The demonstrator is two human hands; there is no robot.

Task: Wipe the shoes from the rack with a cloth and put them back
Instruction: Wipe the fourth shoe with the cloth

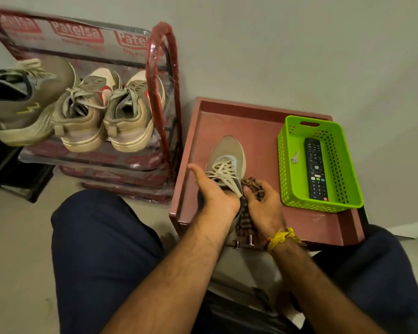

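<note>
Gripping the shoe [227, 160], left hand [215, 194]; cloth [252, 186] in right hand [263, 206].

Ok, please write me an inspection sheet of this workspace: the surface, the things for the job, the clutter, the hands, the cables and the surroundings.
Surface: red-brown tray table, raised rim.
Job's things: tan shoe on the table; patterned cloth at its side; three shoes on the red rack.
Clutter: green basket holding a remote and a key.
Hands: left hand grips the shoe's collar; right hand holds the cloth.
Cables: nothing seen.
Surroundings: plain wall, pale floor.
</note>
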